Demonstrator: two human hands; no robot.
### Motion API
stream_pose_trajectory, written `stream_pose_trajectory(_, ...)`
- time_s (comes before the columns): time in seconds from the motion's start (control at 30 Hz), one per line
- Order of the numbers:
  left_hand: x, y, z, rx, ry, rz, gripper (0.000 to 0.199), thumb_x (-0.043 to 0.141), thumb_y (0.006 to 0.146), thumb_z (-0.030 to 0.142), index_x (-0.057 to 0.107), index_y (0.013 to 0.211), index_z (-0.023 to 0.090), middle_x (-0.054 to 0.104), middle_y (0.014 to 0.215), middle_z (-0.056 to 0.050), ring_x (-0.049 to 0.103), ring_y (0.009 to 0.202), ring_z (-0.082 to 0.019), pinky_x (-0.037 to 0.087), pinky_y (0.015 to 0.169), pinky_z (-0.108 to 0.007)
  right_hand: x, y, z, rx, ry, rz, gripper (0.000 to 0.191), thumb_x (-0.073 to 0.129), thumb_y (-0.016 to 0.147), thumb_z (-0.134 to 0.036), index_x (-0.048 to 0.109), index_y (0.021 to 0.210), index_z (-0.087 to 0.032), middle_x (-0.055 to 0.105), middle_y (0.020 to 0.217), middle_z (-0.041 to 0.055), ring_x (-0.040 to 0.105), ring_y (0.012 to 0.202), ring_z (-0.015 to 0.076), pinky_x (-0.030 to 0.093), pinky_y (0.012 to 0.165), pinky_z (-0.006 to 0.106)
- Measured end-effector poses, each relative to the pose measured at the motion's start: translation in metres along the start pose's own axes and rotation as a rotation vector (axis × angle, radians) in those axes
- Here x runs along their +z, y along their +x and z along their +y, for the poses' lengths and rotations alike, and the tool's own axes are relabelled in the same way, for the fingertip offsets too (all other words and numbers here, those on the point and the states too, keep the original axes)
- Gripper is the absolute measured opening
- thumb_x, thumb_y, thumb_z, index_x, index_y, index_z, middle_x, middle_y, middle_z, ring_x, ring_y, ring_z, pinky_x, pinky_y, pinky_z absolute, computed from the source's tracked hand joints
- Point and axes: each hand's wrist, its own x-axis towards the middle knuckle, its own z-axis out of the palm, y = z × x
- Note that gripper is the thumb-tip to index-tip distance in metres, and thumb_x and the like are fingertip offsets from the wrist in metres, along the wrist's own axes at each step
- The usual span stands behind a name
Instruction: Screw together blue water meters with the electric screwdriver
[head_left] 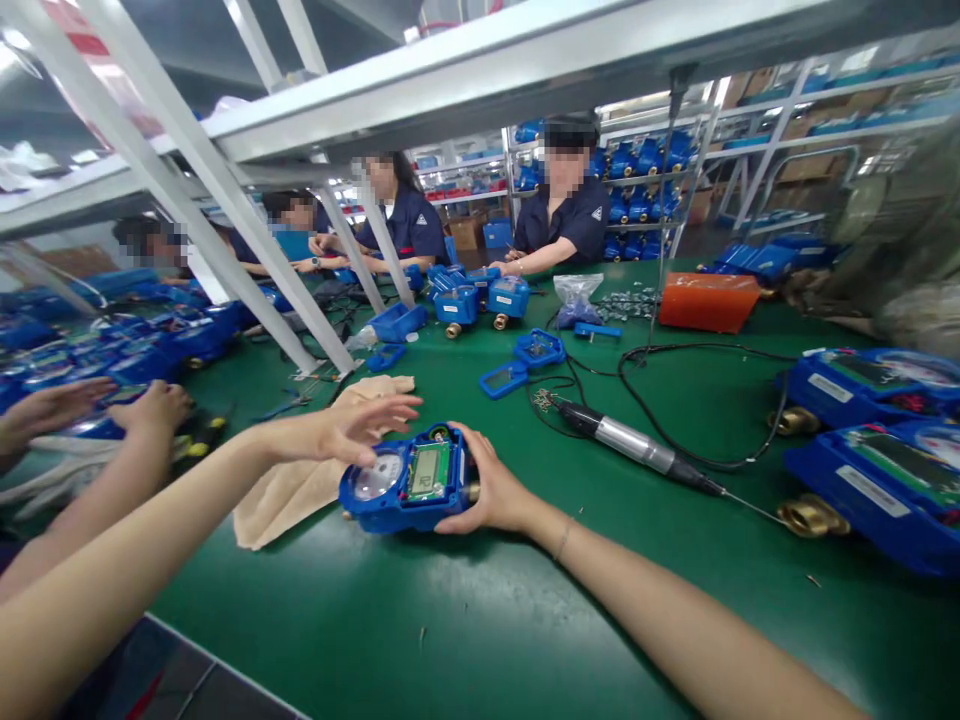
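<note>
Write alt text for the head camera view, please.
A right hand grips a blue water meter on a green workbench, the left hand spread just above it. An electric screwdriver lies nearby; co-workers sit beyond among more blue meters.

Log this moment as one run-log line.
left hand: open, over blue water meter | right hand: gripping meter | nearby: tan cloth, power screwdriver

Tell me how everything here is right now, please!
Blue plastic water meter: uncovered, green circuit board showing.
Bare left hand: open, fingers spread above meter.
Bare right hand: gripping meter.
Silver-and-black electric screwdriver: lying down.
Tan cloth: crumpled.
Orange rectangular case: shut.
</note>
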Motion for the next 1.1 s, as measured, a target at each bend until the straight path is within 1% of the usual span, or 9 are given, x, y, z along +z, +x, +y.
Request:
stream_pose_trajectory(0.07,0.026,-0.024,-0.021,-0.013,0.107,0.074,0.096,0.075,0.074,0.055,0.024,0.153,0.034,0.02,0.163,-0.008,0.024,0.147,-0.035,0.028,0.118,-0.05,-0.001,0.0,0.003,0.006,0.007,-0.011,0.128,0.091,0.048,-0.053,0.022,0.152,-0.023,0.034,0.149,0.0157,0.035,0.138,0.0328,0.03,0.116,0.048)
stream_pose_trajectory(0.17,0.061,-0.037,-0.032,-0.009,0.26,0.352,0.106,0.082,0.066,0.053,0.024,0.152,0.032,0.019,0.163,-0.008,0.018,0.149,-0.036,0.018,0.121,-0.054,-0.004,-0.002,0.006,0.006,-0.011,-0.034,0.128,0.09,0.052,-0.053,0.018,0.154,-0.024,0.034,0.151,0.0159,0.039,0.137,0.0324,0.037,0.111,0.046)
stream_pose_trajectory(0.27,0.09,-0.035,-0.026,0.013,0.232,0.524,0.098,0.08,0.068,0.052,0.03,0.149,0.029,0.033,0.157,-0.011,0.033,0.143,-0.036,0.025,0.119,-0.054,-0.009,-0.005,0.006,-0.003,-0.075,-0.031,0.121,0.088,0.055,-0.052,0.023,0.154,-0.025,0.038,0.15,0.0148,0.044,0.134,0.0308,0.043,0.106,0.043)
stream_pose_trajectory(0.37,0.121,-0.029,-0.013,-0.009,0.06,0.695,0.089,0.077,0.07,0.051,0.035,0.144,0.026,0.045,0.148,-0.012,0.048,0.132,-0.034,0.035,0.114,-0.052,-0.024,-0.006,0.0,0.002,-0.199,0.05,0.094,0.08,0.068,-0.05,0.038,0.147,-0.024,0.046,0.145,0.0118,0.047,0.131,0.0287,0.045,0.104,0.041)
stream_pose_trajectory(0.53,0.179,-0.018,0.01,-0.164,-0.019,0.903,0.076,0.071,0.076,0.052,0.037,0.14,0.03,0.046,0.142,-0.009,0.052,0.127,-0.031,0.044,0.107,-0.049,-0.088,-0.023,-0.02,0.155,-0.546,0.366,0.034,0.054,0.091,-0.04,0.061,0.117,-0.018,0.055,0.12,0.0135,0.055,0.11,0.0265,0.045,0.097,0.041)
stream_pose_trajectory(0.67,0.211,-0.012,0.023,-0.225,0.014,0.97,0.065,0.064,0.083,0.052,0.038,0.141,0.037,0.045,0.134,-0.007,0.061,0.114,-0.029,0.055,0.089,-0.044,-0.145,-0.06,-0.034,0.364,-0.83,0.446,0.019,0.069,0.077,-0.02,0.067,0.096,-0.017,0.055,0.102,0.013,0.05,0.105,0.0329,0.041,0.094,0.047)
stream_pose_trajectory(0.77,0.225,-0.004,0.029,-0.213,0.029,1.025,0.064,0.063,0.084,0.051,0.038,0.141,0.04,0.045,0.128,-0.006,0.064,0.103,-0.026,0.058,0.08,-0.04,-0.165,-0.081,-0.033,0.493,-0.906,0.371,0.026,0.072,0.07,-0.009,0.067,0.095,-0.014,0.055,0.088,0.008,0.053,0.091,0.0267,0.044,0.086,0.043)
stream_pose_trajectory(0.9,0.234,0.002,0.034,-0.208,0.067,1.07,0.062,0.061,0.086,0.05,0.037,0.142,0.039,0.044,0.125,-0.006,0.063,0.106,-0.028,0.058,0.079,-0.04,-0.17,-0.076,-0.026,0.546,-0.834,0.293,0.023,0.068,0.085,-0.024,0.062,0.105,-0.014,0.058,0.091,0.0027,0.056,0.081,0.0171,0.049,0.078,0.036)
stream_pose_trajectory(1.1,0.203,-0.018,0.021,-0.126,-0.054,0.862,0.058,0.059,0.086,0.055,0.04,0.139,0.039,0.05,0.125,-0.005,0.065,0.098,-0.025,0.057,0.08,-0.04,-0.182,-0.045,-0.073,0.548,-0.454,0.402,0.034,0.074,0.065,-0.025,0.06,0.094,-0.015,0.053,0.066,-0.0026,0.05,0.055,0.0131,0.043,0.053,0.027)
